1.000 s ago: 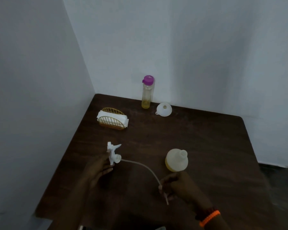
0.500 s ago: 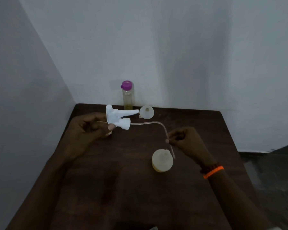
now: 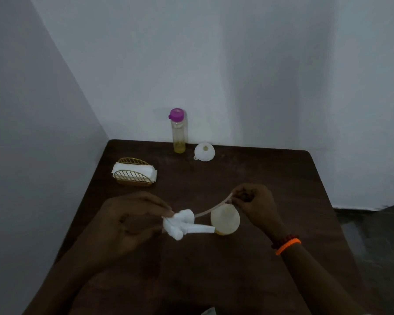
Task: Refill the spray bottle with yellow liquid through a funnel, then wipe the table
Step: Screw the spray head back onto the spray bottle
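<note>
Your left hand (image 3: 132,223) grips the white spray head (image 3: 182,225) above the dark table (image 3: 248,178), fingers curled round its back. Your right hand (image 3: 254,200) pinches the far end of the dip tube (image 3: 212,209), which arcs from the head to those fingertips. Just below the tube stands the open spray bottle (image 3: 225,220), a little yellow liquid in its base. At the far edge stand the purple-capped bottle (image 3: 179,130) and, beside it, the white funnel (image 3: 204,151). Napkins sit in the gold holder (image 3: 133,176), left.
</note>
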### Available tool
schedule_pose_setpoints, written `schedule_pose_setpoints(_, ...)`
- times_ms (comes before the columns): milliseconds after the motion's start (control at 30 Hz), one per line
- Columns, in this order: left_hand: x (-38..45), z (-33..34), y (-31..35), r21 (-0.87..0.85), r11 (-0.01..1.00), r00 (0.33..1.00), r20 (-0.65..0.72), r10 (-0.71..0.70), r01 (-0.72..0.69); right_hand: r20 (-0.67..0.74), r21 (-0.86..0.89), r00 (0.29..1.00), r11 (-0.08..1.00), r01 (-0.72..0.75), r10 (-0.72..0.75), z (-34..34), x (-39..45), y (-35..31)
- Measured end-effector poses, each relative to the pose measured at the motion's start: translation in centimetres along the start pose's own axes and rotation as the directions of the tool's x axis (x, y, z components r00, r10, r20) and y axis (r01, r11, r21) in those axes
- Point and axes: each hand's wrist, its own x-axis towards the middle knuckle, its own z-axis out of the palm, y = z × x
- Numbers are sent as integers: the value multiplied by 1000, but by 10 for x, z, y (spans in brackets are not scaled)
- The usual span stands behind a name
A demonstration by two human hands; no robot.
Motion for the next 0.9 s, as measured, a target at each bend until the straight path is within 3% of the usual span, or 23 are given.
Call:
schedule_pose_setpoints(67,7,7,9,-94,994,998,-17,-64,62,24,-7,1000,1000,-14,14,4,-5,8)
schedule_pose_setpoints(133,8,14,19,-96,995,999,-41,-28,24,56,-22,998,1000,-16,17,8,-8,16)
schedule_pose_setpoints(300,21,50,36,-125,988,996,-17,-91,89,153,-52,988,998,-18,26,16,-16,32)
schedule_pose_setpoints(533,75,112,46,-155,962,959,-137,-248,227,73,-39,994,996,-75,78,32,-25,41)
schedule_pose_setpoints(733,109,158,16,-158,972,974,-122,-192,172,45,-19,996,997,-74,75,36,-22,46)
schedule_pose_setpoints(900,115,180,-4,-113,987,993,-18,-119,117,25,26,992,991,-128,127,38,-24,47)
